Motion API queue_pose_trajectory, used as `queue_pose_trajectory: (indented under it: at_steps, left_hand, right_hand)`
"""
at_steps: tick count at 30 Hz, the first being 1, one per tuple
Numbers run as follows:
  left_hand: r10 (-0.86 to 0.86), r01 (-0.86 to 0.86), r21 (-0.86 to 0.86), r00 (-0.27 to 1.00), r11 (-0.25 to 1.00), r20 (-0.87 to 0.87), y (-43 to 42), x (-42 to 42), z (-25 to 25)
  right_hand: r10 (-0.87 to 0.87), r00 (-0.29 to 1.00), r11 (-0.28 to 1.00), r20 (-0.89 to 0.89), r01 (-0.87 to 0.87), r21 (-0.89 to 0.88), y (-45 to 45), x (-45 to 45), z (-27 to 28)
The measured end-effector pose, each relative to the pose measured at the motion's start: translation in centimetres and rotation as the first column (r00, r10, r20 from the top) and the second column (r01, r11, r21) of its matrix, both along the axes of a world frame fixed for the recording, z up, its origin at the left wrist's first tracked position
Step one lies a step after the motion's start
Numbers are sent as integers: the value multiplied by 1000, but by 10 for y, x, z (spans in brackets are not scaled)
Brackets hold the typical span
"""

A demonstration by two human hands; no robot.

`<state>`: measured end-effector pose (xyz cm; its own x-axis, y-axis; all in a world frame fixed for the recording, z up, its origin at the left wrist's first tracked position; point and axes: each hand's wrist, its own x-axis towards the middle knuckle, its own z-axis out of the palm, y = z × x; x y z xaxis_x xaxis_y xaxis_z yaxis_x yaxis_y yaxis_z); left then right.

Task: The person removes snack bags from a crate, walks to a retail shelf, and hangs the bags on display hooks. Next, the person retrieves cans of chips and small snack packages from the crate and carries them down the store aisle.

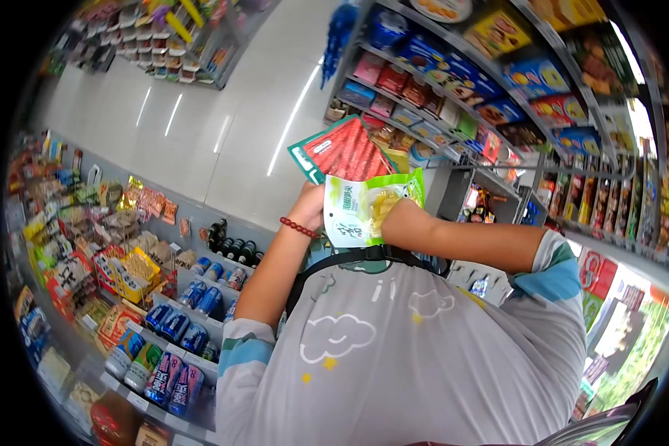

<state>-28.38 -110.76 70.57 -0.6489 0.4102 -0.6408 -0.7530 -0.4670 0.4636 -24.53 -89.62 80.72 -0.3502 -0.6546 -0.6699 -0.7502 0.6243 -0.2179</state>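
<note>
My left hand (313, 204), with a red bead bracelet (299, 227) at the wrist, is at the lower edge of a red snack packet (343, 150) with a green border. Its fingers are mostly hidden behind the packets, closed on the red one. In front of it, overlapping its lower part, is a white and green snack packet (348, 215) with a window showing yellowish food. My right hand (406, 223) grips this packet at its right side, the fingertips out of sight. Both packets are held in front of my chest, tilted.
Shelves of boxed and bagged snacks (453, 82) stand ahead to the right. At the left, a lower rack carries drink cans (175, 325), bottles (238, 249) and bagged food (130, 271). Another shelf unit (172, 44) is farther back, across the shiny tiled floor (201, 141).
</note>
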Motion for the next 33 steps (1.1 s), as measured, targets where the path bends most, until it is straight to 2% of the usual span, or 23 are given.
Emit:
queue_pose_trajectory:
  at_steps: [1, 3, 4, 6, 10, 12, 14, 16, 18, 20, 22, 23, 24, 25, 26, 27, 29, 30, 31, 32, 33]
  left_hand:
    - [60, -60, 28, 998, 998, -17, -14, -3, 3]
    - [165, -165, 56, 986, 985, 1, -41, -7, -7]
    - [236, -238, 78, 971, 968, 26, -53, -9, -12]
    - [310, -316, 91, 948, 944, 73, -80, -14, -19]
    - [515, -517, 102, 856, 850, 44, -127, -32, -8]
    - [601, -608, 120, 794, 785, 92, -152, -44, 8]
    - [672, -678, 91, 735, 730, 89, -179, -51, 24]
    - [737, -766, 204, 642, 609, 211, -203, -62, 47]
    - [810, -828, 159, 559, 537, 177, -227, -64, 28]
    - [844, -841, 136, 533, 523, 54, -244, -65, 31]
    - [883, -879, 99, 469, 467, -5, -264, -88, 44]
    - [889, -888, 54, 455, 457, -41, -270, -97, 55]
    - [894, -896, 11, 441, 443, -80, -280, -107, 63]
    - [905, -906, 6, 423, 424, -49, -293, -113, 53]
    - [904, -909, -14, 416, 417, -99, -305, -120, 55]
    - [920, -923, 46, 377, 383, -104, -321, -130, 51]
    - [943, -938, 127, 305, 322, -134, -362, -148, 52]
    - [950, -945, 142, 273, 294, -154, -383, -161, 54]
    - [954, -949, 167, 237, 268, -185, -408, -176, 60]
    - [934, -946, 123, 265, 300, -241, -437, -188, 50]
    - [937, -947, 144, 247, 288, -245, -465, -200, 52]
  right_hand:
    - [30, 1000, 1000, 0, -30, 3, -10, -16, 11]
    - [135, 987, 976, -82, -147, -158, -30, -48, 34]
    - [168, 983, 971, -79, -179, -159, -38, -60, 33]
    - [57, 972, 927, -229, -137, -350, -52, -83, 29]
    - [151, 970, 917, -189, -208, -339, -79, -139, 2]
    - [127, 990, 864, -68, -144, -482, -102, -174, 13]
    - [155, 982, 799, -108, -189, -571, -139, -206, 32]
    - [181, 975, 714, -133, -223, -664, -175, -244, 43]
    - [250, 965, 658, -84, -233, -716, -209, -280, 45]
    - [331, 943, 640, -42, -257, -724, -237, -306, 44]
    - [354, 918, 565, 182, -55, -823, -277, -334, 40]
    - [415, 884, 551, 216, -56, -832, -298, -348, 41]
    - [489, 859, 547, 149, -169, -820, -322, -363, 42]
    - [480, 874, 555, 80, -232, -799, -346, -372, 36]
    - [468, 884, 561, 8, -290, -775, -372, -378, 29]
    - [498, 867, 528, -28, -329, -783, -400, -382, 33]
    - [268, 905, 556, -332, -426, -713, -461, -387, 44]
    - [281, 891, 532, -357, -454, -714, -488, -399, 40]
    - [279, 921, 567, -271, -386, -728, -519, -411, 35]
    - [268, 946, 605, -180, -311, -733, -549, -424, 29]
    - [251, 955, 659, -156, -287, -696, -578, -434, 34]
